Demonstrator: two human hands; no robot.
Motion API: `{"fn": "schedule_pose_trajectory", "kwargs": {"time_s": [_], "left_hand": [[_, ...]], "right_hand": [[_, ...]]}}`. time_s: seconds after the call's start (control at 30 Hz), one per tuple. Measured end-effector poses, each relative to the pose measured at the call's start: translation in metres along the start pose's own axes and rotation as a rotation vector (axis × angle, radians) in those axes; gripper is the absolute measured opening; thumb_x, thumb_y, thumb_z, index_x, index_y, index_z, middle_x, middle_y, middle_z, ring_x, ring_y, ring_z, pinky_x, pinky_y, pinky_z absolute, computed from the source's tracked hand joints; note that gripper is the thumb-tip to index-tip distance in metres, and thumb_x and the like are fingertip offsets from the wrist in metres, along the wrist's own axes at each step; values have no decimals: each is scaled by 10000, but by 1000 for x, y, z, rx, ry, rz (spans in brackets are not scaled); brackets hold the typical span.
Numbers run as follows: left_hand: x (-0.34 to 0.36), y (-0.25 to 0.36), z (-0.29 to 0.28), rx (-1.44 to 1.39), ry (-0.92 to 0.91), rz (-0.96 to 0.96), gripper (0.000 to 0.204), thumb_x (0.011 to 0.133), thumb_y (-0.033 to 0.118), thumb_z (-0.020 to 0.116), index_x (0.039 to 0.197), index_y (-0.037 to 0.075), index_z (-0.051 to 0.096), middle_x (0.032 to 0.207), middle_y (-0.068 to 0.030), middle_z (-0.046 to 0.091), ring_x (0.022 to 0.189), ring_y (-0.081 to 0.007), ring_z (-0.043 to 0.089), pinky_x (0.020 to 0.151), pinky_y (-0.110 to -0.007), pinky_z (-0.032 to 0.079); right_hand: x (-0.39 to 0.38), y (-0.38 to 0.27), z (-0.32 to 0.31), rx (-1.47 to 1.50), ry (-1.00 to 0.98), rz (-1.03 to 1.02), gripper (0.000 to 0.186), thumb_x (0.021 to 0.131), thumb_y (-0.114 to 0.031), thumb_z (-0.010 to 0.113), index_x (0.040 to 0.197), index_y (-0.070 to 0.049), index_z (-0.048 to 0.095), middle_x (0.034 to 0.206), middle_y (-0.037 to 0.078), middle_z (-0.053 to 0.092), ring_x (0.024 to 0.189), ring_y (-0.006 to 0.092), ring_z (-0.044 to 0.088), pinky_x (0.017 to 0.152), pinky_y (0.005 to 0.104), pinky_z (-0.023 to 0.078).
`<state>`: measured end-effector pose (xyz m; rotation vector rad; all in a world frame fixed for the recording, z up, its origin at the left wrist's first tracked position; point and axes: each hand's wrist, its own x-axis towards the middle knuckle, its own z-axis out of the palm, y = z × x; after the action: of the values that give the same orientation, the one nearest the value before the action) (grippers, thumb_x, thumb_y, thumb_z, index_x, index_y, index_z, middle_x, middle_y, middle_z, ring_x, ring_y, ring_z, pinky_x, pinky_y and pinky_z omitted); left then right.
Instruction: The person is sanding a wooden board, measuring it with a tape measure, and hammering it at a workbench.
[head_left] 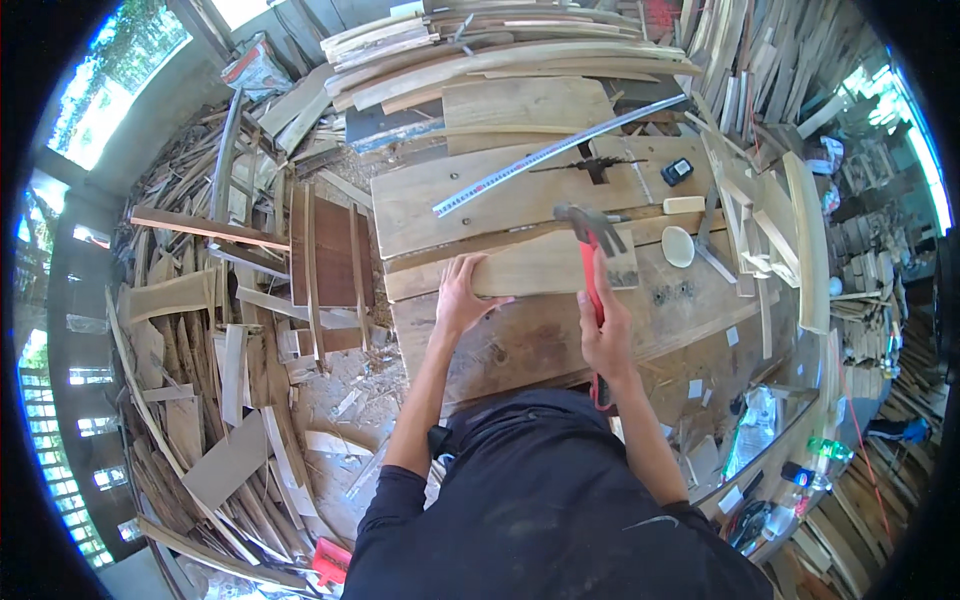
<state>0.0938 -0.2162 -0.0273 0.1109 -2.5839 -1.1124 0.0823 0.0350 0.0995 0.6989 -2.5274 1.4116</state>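
My right hand (607, 338) is closed round the red handle of a claw hammer (591, 268). Its dark metal head is raised and overlaps the right part of a short, pale wooden board (540, 262) in this view. My left hand (462, 298) grips the board's left end, fingers over the top and thumb along the near edge. The board lies across the wooden workbench (530, 345). Whether a nail is under the hammer head, I cannot tell.
A long metal ruler (560, 150) lies diagonally on the far planks. To the right are a black tape measure (677, 171), a pale oval piece (677, 247) and a try square (712, 245). Stacked boards (520, 65) line the back; scrap wood (190, 370) crowds the left.
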Motion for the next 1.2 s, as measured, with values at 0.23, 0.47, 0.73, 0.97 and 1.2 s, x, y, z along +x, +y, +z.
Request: {"fn": "schedule_pose_trajectory", "kwargs": {"time_s": [0.23, 0.47, 0.73, 0.97, 1.2], "left_hand": [[0, 5, 0, -9, 9, 6, 866, 629, 458, 975, 1315, 72, 615, 1251, -152, 626, 1242, -380, 582, 1091, -506, 452], [-3, 4, -2, -40, -10, 3, 854, 639, 453, 974, 1318, 84, 608, 1258, -125, 635, 1242, -358, 592, 1096, -502, 459], [-3, 7, -3, -29, -8, 6, 842, 635, 434, 978, 1308, 82, 616, 1261, -129, 633, 1242, -364, 590, 1093, -491, 470], [-2, 1, 0, 23, -18, -33, 858, 627, 429, 983, 1315, 83, 606, 1283, -152, 624, 1250, -397, 572, 1093, -504, 465], [2, 3, 0, -4, -8, 23, 833, 644, 403, 981, 1315, 90, 598, 1277, -127, 620, 1231, -375, 575, 1084, -490, 465]], "right_hand": [[-25, 20, 15, 28, -172, 86, 625, 1051, -76, 564, 1643, -156, 382, 1351, 281, 654, 1113, 444, 699, 921, 428, 549], [-22, -1, 21, 58, -188, 31, 630, 1046, -62, 572, 1641, -145, 383, 1290, 299, 674, 1162, 454, 686, 952, 424, 544], [-21, 4, 17, 125, -131, -32, 618, 1039, -58, 586, 1626, -132, 406, 1257, 310, 675, 1144, 460, 681, 952, 423, 541], [-23, 19, 14, 118, -193, -38, 606, 1021, -39, 591, 1602, -131, 446, 1298, 299, 659, 1161, 477, 655, 966, 438, 536], [-4, 6, 3, 110, 21, -52, 573, 1047, -78, 593, 1601, -127, 452, 1033, 269, 690, 855, 420, 678, 794, 407, 540]]}}
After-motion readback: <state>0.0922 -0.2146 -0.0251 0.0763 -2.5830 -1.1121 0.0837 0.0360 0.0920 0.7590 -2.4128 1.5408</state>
